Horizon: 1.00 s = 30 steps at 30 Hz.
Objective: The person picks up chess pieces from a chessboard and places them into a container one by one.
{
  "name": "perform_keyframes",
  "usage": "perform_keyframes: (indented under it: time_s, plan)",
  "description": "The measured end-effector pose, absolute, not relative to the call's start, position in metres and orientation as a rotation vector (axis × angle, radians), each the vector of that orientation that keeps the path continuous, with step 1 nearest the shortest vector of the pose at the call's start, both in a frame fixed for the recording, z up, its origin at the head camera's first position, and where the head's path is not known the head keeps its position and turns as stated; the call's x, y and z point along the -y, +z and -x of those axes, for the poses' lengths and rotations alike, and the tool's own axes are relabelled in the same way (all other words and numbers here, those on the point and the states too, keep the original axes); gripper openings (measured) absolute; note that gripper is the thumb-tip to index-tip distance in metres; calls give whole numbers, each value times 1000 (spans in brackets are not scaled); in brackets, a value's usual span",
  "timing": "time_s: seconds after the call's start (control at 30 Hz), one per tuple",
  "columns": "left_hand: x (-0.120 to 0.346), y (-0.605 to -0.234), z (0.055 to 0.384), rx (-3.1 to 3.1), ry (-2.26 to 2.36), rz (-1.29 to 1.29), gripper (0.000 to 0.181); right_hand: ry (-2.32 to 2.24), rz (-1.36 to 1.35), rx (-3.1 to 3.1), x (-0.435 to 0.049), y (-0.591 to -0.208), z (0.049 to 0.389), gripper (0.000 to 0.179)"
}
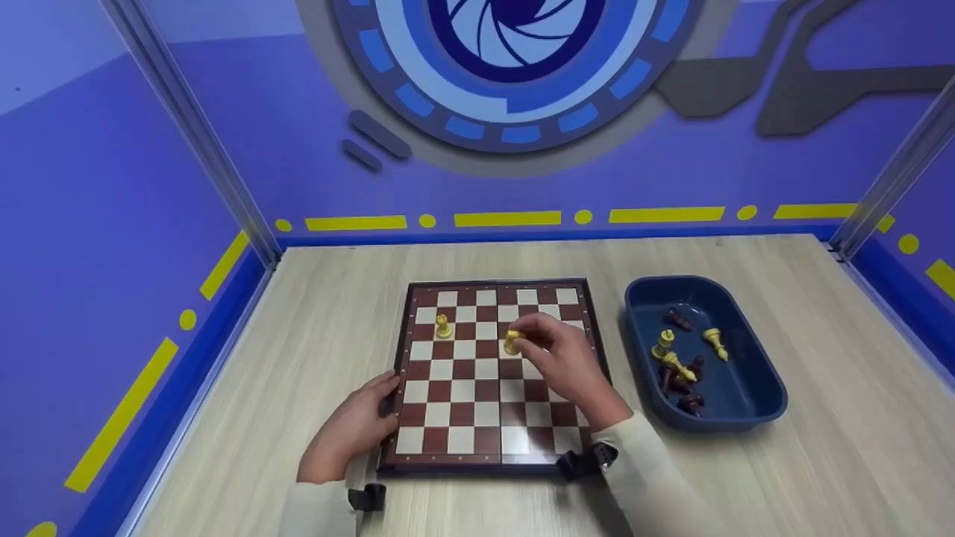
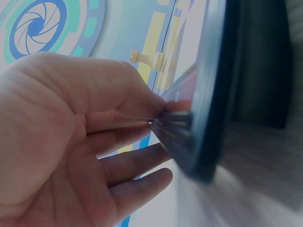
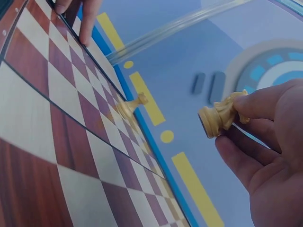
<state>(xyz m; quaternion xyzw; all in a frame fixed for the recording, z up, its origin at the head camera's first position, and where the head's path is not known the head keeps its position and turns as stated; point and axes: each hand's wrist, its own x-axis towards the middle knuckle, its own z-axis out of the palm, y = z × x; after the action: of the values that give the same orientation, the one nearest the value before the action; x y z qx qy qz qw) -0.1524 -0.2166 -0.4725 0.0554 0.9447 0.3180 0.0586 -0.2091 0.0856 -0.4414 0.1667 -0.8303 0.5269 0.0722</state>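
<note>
My right hand (image 1: 559, 358) pinches a yellow chess knight (image 3: 220, 116) between thumb and fingers, a little above the middle of the chessboard (image 1: 464, 390). In the right wrist view its base points away from the palm, clear of the board. A yellow rook (image 1: 443, 328) stands upright on the board's upper left part, and in the left wrist view it shows past the thumb. My left hand (image 1: 354, 421) touches the board's left edge with thumb and fingertips. Its lower fingers (image 2: 142, 189) are extended and loosely spread beside the dark rim.
On the right stands a blue tray (image 1: 765, 403) holding several yellow and dark brown chess pieces, among them a yellow piece (image 1: 715, 344) lying on its side. Blue panels enclose the wooden table (image 1: 328, 313) at the back and sides.
</note>
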Motion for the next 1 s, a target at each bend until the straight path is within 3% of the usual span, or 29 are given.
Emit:
perform_keyframes:
  time_s: [0.73,1.0]
  plan:
    - [217,-475,152,-2874,946,-173,61,1551,-447,2479,-137,-433,203,14]
    - [217,-473,153,-2886,928,-183,60,1534,-256,2495,-160,-431,206,19]
